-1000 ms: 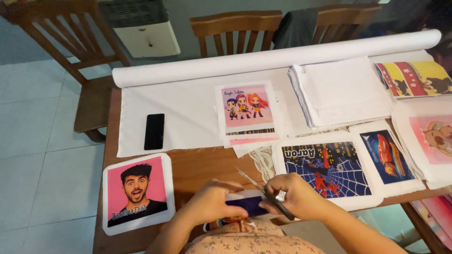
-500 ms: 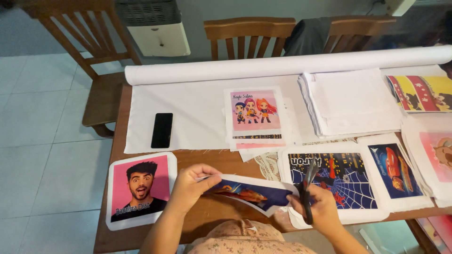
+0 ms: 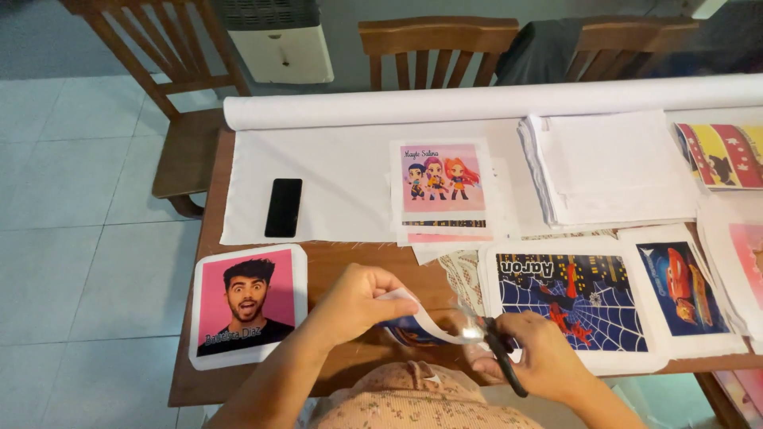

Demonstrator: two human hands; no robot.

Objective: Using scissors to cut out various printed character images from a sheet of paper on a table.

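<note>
Head camera view, looking down at a wooden table (image 3: 358,262). Your left hand (image 3: 354,302) pinches the white edge of a printed fabric piece (image 3: 417,324), fingers closed on it, holding it just above the near table edge in front of your body. Your right hand (image 3: 540,361) grips black-handled scissors (image 3: 493,345), fingers wrapped tight around the handles, with the blades meeting the fabric's border. Just left lies a pink portrait print (image 3: 249,304). Just right lies a spiderweb print (image 3: 572,300). Farther back, a black phone (image 3: 284,207) rests on white cloth (image 3: 342,179) below a long fabric roll (image 3: 477,103).
</note>
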